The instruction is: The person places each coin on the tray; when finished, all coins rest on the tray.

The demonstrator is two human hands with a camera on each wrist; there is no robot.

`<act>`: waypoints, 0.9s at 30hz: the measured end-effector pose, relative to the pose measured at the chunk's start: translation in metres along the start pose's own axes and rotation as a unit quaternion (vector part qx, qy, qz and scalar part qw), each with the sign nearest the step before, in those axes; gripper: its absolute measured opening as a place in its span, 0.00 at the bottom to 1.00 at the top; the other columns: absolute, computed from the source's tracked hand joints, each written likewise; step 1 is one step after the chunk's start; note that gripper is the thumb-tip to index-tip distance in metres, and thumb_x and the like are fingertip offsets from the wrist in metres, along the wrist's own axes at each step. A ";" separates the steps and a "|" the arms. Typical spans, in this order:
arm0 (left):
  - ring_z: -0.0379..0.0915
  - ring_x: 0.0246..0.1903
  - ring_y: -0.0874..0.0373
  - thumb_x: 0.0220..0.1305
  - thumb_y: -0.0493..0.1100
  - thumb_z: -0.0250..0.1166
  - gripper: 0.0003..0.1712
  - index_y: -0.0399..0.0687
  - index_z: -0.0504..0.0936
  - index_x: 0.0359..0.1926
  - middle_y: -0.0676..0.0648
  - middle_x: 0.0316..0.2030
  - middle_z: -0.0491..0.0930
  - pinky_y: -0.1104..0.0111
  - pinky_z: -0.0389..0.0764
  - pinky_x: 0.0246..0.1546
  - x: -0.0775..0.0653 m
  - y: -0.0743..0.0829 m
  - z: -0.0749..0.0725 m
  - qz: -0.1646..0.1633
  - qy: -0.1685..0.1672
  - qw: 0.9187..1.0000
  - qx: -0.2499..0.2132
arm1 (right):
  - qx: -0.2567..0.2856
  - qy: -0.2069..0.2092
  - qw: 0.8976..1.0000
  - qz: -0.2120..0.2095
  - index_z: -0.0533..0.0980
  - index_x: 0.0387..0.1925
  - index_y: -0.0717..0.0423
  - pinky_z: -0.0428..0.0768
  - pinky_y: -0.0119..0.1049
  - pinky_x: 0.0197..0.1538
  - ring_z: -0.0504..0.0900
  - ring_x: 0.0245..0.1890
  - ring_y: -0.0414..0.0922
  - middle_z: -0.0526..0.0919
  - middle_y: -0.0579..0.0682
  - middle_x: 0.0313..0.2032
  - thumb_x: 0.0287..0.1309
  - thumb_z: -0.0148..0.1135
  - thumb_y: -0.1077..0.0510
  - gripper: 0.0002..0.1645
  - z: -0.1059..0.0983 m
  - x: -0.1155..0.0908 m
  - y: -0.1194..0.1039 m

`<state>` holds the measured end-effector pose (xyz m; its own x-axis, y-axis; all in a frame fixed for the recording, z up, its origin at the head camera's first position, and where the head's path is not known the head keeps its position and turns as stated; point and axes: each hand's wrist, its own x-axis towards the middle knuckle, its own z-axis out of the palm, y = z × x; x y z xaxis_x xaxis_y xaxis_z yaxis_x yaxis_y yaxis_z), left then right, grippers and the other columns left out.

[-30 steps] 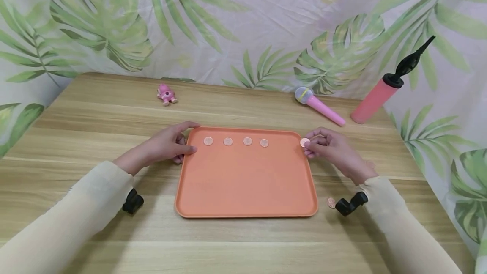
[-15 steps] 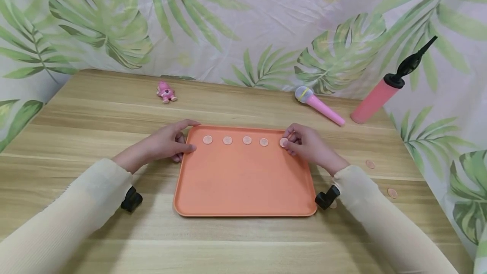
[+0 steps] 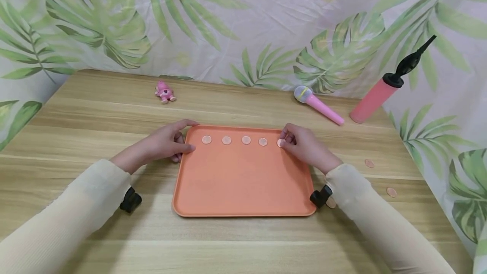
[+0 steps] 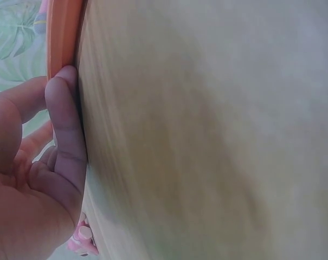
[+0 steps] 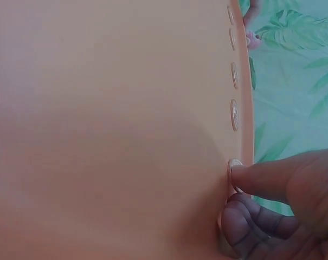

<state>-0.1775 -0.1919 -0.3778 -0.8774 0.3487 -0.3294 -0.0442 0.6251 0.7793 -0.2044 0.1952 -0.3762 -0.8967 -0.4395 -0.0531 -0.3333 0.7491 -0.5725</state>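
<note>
An orange tray (image 3: 243, 181) lies on the wooden table, with a row of several copper-coloured coins (image 3: 246, 140) along its far edge. My left hand (image 3: 165, 143) grips the tray's far left corner, its thumb on the rim; the left wrist view shows fingers against the outer side. At the row's right end, my right hand (image 3: 304, 147) holds a coin (image 3: 280, 143) by the tray's surface. In the right wrist view the thumb lies on this coin (image 5: 235, 169), with curled fingers beside it; the fingers partly hide it.
Two coins lie on the table to the right, one farther back (image 3: 369, 163) and one nearer (image 3: 391, 192). Another coin (image 3: 331, 202) is partly covered by the right wrist camera. Behind the tray are a pink bear figure (image 3: 165, 92), a toy microphone (image 3: 317, 105) and a pink hand pump (image 3: 374, 98).
My right hand has moved left from the tray's right rim, bringing a coin to the end of the row. The left hand stays on the tray corner.
</note>
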 end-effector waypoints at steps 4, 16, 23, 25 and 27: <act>0.76 0.22 0.59 0.72 0.40 0.67 0.42 0.47 0.58 0.81 0.49 0.26 0.71 0.69 0.84 0.26 0.000 0.000 0.000 0.001 0.000 1.000 0.002 | -0.004 -0.005 1.000 -0.003 0.79 0.41 0.61 0.76 0.32 0.39 0.78 0.33 0.43 0.84 0.54 0.33 0.69 0.65 0.63 0.04 0.000 0.001 0.001; 0.76 0.22 0.59 0.73 0.39 0.67 0.42 0.48 0.57 0.81 0.48 0.26 0.72 0.69 0.84 0.26 0.000 0.001 0.000 -0.008 0.000 1.000 -0.001 | 0.014 0.000 1.000 0.016 0.80 0.44 0.59 0.80 0.33 0.39 0.81 0.33 0.43 0.86 0.55 0.36 0.72 0.65 0.60 0.05 -0.001 -0.003 0.002; 0.76 0.23 0.59 0.73 0.41 0.67 0.43 0.48 0.57 0.81 0.49 0.26 0.71 0.69 0.85 0.27 0.000 -0.001 0.000 -0.007 -0.001 1.000 0.002 | 0.046 0.048 0.998 0.005 0.80 0.45 0.62 0.77 0.29 0.37 0.77 0.33 0.44 0.83 0.57 0.35 0.72 0.62 0.63 0.06 -0.010 -0.016 0.013; 0.76 0.23 0.59 0.73 0.41 0.67 0.43 0.48 0.57 0.81 0.49 0.26 0.71 0.69 0.84 0.27 0.000 -0.001 0.000 -0.007 -0.002 1.000 0.002 | 0.050 0.058 0.997 0.001 0.79 0.46 0.64 0.77 0.28 0.38 0.77 0.34 0.43 0.83 0.58 0.36 0.73 0.60 0.64 0.06 -0.014 -0.022 0.018; 0.76 0.23 0.59 0.73 0.41 0.67 0.43 0.48 0.57 0.81 0.49 0.26 0.71 0.69 0.84 0.27 0.001 -0.001 0.000 -0.008 -0.001 1.000 0.001 | 0.058 0.066 0.996 0.003 0.79 0.46 0.65 0.77 0.28 0.38 0.77 0.34 0.42 0.83 0.60 0.37 0.73 0.60 0.64 0.06 -0.019 -0.028 0.023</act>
<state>-0.1780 -0.1923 -0.3792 -0.8753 0.3412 -0.3427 -0.0564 0.6318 0.7730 -0.1922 0.2342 -0.3728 -0.9316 -0.3604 0.0472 -0.2990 0.6859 -0.6635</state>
